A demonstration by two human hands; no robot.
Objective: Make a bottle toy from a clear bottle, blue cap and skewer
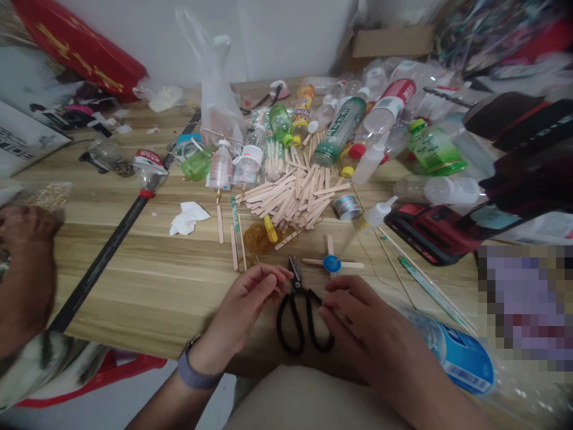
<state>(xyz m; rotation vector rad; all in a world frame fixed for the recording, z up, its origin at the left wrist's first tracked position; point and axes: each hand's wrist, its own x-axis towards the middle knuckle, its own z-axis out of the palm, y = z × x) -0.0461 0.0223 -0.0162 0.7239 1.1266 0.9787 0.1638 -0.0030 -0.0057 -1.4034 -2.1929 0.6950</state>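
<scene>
One left hand [242, 304], whose fingers' grip I cannot tell, and one right hand [369, 319], fingers loosely parted, flank black-handled scissors [298, 287].

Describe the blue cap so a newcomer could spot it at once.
On the wooden table, find the big pile of sticks in the middle. Come toward the camera: the blue cap lies just past the right hand, right of the blades of the scissors. It is small and round, with sticks jutting out like a cross, unlike the loose pile.
</scene>
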